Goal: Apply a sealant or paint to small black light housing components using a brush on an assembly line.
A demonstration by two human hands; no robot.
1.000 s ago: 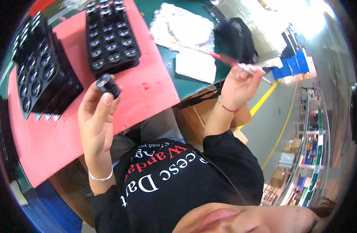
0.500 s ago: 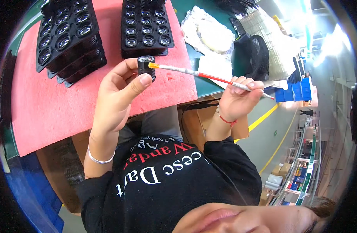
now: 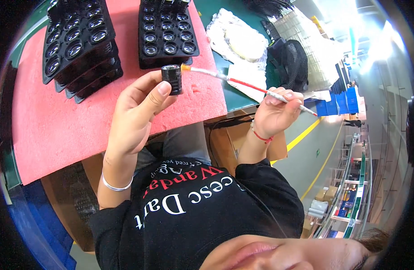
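One black cylinder (image 3: 172,82) is up in the air above the near edge of the pink mat (image 3: 58,139), in the person's left hand (image 3: 137,108). The thumb and fingers there are clamped on its side. Its long axis runs up and down as I see it, with the round rimmed end uppermost and showing as a thin oval.

The right hand (image 3: 279,110) has its fingers pinched together on one slim brush (image 3: 250,86). That lies aslant: the orange bristles point left and up at the cylinder's top right side, and the tail end slopes down to the right, out past the hand. The bristles are so close to the rim that I can't tell whether they touch it.

Two piles of black trays stand on the mat, side by side with a gap between: the left pile (image 3: 81,33) and the right pile (image 3: 168,33). Round glassy pieces sit in their pockets, three across in the nearest row of the right pile.

Beyond, on the green tabletop (image 3: 233,98), there's one crumpled white wrapping (image 3: 238,38), one flat white pad (image 3: 256,78) and a black mesh item (image 3: 295,63).
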